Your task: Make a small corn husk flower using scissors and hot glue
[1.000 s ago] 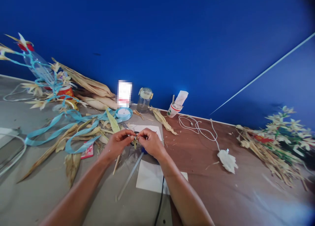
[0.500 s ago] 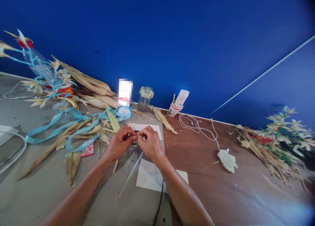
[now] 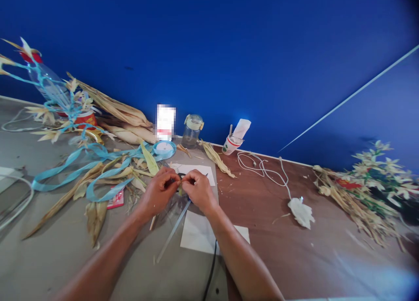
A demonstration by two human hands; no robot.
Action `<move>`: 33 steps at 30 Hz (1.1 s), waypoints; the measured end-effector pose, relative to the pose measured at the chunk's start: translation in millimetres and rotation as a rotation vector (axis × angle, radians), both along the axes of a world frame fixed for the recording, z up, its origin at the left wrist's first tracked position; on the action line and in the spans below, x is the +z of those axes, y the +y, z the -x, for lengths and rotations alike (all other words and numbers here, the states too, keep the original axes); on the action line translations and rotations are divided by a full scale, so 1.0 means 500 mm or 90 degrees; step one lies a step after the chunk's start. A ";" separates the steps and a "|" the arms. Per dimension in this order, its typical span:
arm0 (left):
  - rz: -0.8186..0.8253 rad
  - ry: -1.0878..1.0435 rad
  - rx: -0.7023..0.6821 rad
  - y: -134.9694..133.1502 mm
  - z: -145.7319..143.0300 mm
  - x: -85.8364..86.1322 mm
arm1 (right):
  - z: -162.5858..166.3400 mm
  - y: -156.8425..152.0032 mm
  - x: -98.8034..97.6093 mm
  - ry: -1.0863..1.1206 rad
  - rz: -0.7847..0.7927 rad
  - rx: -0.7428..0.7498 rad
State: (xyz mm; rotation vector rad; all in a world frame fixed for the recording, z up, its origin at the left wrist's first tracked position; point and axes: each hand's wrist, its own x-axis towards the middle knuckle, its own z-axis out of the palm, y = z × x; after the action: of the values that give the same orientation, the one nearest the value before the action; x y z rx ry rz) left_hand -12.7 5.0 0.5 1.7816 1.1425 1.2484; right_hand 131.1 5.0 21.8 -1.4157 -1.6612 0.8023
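My left hand (image 3: 159,192) and my right hand (image 3: 198,190) meet at the middle of the table, fingertips pinched together on a small dry husk strip (image 3: 180,188). Both hands are closed around it. Below them a long clear stick (image 3: 172,234) lies slanted on the table, and a black cable (image 3: 211,270) runs toward me beside my right forearm. White paper sheets (image 3: 196,233) lie under and in front of the hands.
Light blue ribbon (image 3: 62,170) and its spool (image 3: 164,147) lie at left among dried corn husks (image 3: 114,108). A glass jar (image 3: 191,131), a paper cup (image 3: 231,146) and a white cord (image 3: 262,167) stand by the blue wall. Husk flowers (image 3: 366,187) pile at right.
My hands stay pinched together on the husk strip and have shifted only slightly; the fingers work at it a little. Nothing else has moved.
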 end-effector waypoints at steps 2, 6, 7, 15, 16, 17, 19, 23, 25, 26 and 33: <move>0.003 0.014 -0.003 -0.004 -0.002 0.006 | 0.000 0.002 -0.003 0.031 0.033 -0.011; 0.008 0.037 -0.004 -0.006 -0.004 0.010 | 0.001 0.006 -0.009 0.142 0.121 -0.027; 0.007 0.031 -0.005 -0.006 -0.004 0.009 | 0.002 0.007 -0.010 0.183 0.150 -0.032; 0.182 -0.230 -0.025 -0.001 -0.004 0.007 | -0.001 0.022 -0.016 0.480 0.338 -0.031; 0.204 -0.257 -0.027 -0.002 -0.004 0.008 | -0.002 0.024 -0.016 0.502 0.362 -0.024; 0.219 -0.276 -0.030 -0.002 -0.004 0.009 | -0.002 0.025 -0.017 0.518 0.384 -0.019; 0.231 -0.305 -0.031 -0.002 -0.002 0.011 | -0.003 0.027 -0.018 0.541 0.423 -0.013; 0.246 -0.348 -0.037 -0.002 0.003 0.010 | -0.004 0.027 -0.019 0.569 0.446 -0.008; 0.253 -0.368 -0.038 -0.003 0.004 0.011 | -0.005 0.028 -0.022 0.567 0.441 -0.007; 0.258 -0.379 -0.038 -0.003 0.004 0.012 | -0.005 0.029 -0.024 0.559 0.434 -0.008; 0.307 -0.471 -0.037 -0.002 0.008 0.021 | -0.022 0.036 -0.030 0.323 0.240 -0.079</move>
State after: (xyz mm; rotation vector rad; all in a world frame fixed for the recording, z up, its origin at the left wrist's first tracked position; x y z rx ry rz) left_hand -16.7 4.0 10.9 0.8688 0.8423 1.2930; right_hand 142.0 22.7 6.8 -1.3920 -1.0616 1.3247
